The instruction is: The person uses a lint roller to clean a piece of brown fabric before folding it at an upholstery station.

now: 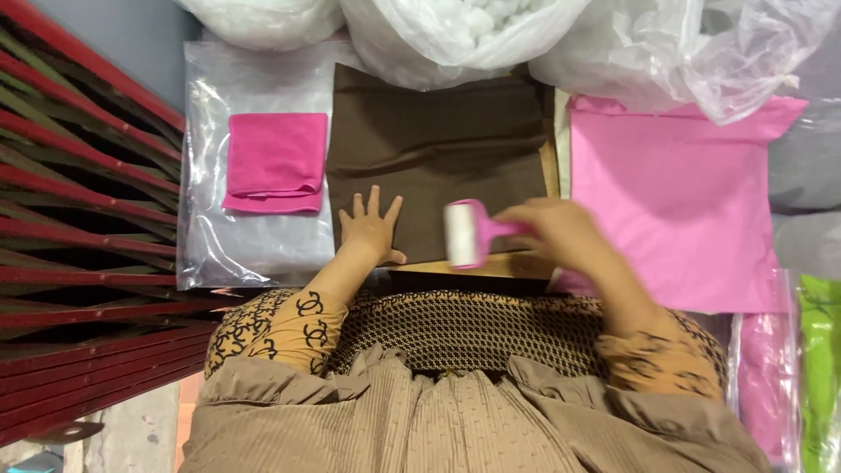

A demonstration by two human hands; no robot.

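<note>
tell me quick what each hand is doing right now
Left hand: open, fingers spread, pressed flat on the brown cloth.
Right hand: closed around the pink handle of the lint roller, which sits on the cloth.

A small textile packing workshop: folded fabrics (273,162), plastic bags (438,35) of stuffing.

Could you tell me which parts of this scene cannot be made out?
- Right hand and lint roller: motion-blurred in the head view, so the grip is unclear.
- Brown cloth: top edge hidden under clear bags.
- Green pack: cut by the right edge.
- Left hand: flat on the cloth, sharp.
</note>
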